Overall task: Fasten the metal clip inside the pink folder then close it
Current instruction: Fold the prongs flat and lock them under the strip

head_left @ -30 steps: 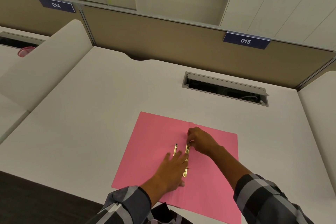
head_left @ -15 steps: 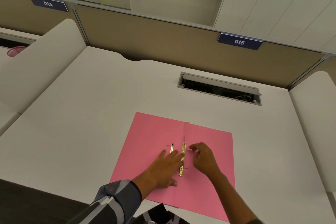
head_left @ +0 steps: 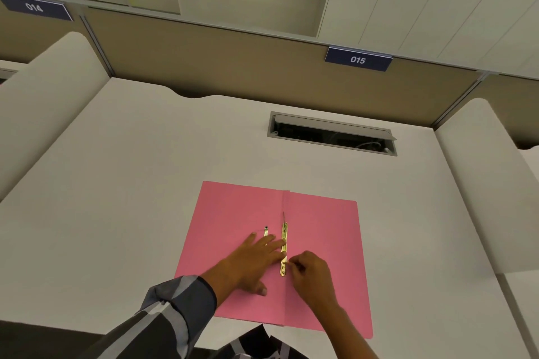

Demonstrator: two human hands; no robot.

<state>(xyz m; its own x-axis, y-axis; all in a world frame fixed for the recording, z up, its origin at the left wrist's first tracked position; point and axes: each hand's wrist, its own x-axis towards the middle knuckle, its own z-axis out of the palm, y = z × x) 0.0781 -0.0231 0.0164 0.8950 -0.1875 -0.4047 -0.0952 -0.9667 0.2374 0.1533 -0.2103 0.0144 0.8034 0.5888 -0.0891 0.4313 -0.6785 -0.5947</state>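
The pink folder (head_left: pixel 320 236) lies open and flat on the white desk (head_left: pixel 131 183). A gold metal clip bar (head_left: pixel 284 237) runs along its centre crease, with a thin prong standing up at its far end. A second small gold piece (head_left: pixel 266 232) lies just left of the bar. My left hand (head_left: pixel 253 259) rests flat on the left flap, fingertips touching the bar's middle. My right hand (head_left: pixel 310 274) pinches at the bar's near end with thumb and fingers.
An open cable slot (head_left: pixel 332 134) sits in the desk behind the folder. Padded dividers rise at the left (head_left: pixel 43 102) and right (head_left: pixel 490 183). A partition with label 015 (head_left: pixel 358 59) stands at the back. A dark bag (head_left: pixel 262 344) shows at the near edge.
My right hand has moved from the far end of the clip bar down to its near end. My left hand has stayed pressed on the left flap. The view has shifted slightly.
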